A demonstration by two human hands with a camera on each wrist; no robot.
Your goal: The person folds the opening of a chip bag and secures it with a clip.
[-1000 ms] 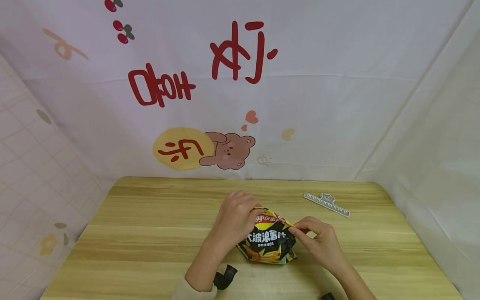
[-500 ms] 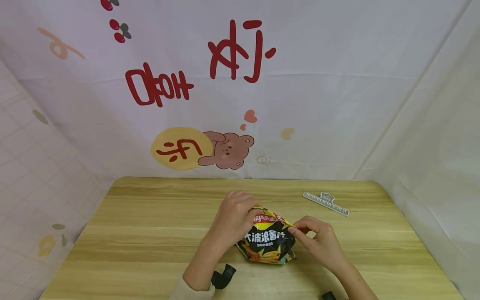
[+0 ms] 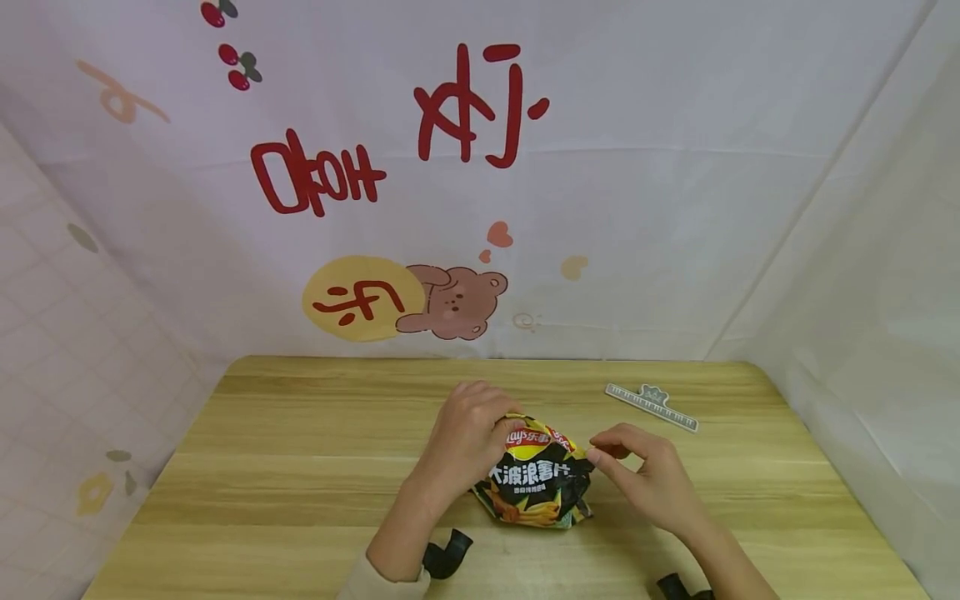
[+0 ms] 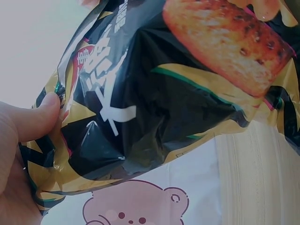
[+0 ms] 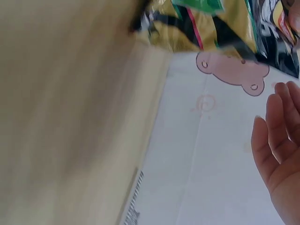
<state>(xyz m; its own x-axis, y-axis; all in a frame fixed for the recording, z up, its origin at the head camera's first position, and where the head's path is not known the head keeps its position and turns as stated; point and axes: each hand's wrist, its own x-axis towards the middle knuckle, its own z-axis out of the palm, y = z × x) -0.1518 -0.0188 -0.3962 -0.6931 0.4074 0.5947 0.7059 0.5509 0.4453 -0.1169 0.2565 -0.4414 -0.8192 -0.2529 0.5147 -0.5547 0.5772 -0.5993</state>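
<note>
A black and yellow Lay's bag of chips (image 3: pixel 536 479) is held upright over the front middle of the table, its printed face toward me. My left hand (image 3: pixel 468 429) grips its upper left edge, the thumb across the front; the left wrist view shows that thumb (image 4: pixel 44 115) pressing the crinkled foil, with the other fingers hidden behind. At the bag's upper right corner, my right hand (image 3: pixel 648 475) pinches the tip between thumb and forefinger. Its remaining fingers (image 5: pixel 276 126) are loosely bent, away from the foil, in the right wrist view.
A white clip with a piano-key pattern (image 3: pixel 651 406) lies at the back right of the wooden table (image 3: pixel 300 467). Black curved pieces (image 3: pixel 447 554) sit at both wrists. White printed cloth (image 3: pixel 637 208) hangs behind and along both sides.
My right hand has shifted slightly to the right and up at the bag's corner, which looks more creased there. The left hand and the bag stay about where they were.
</note>
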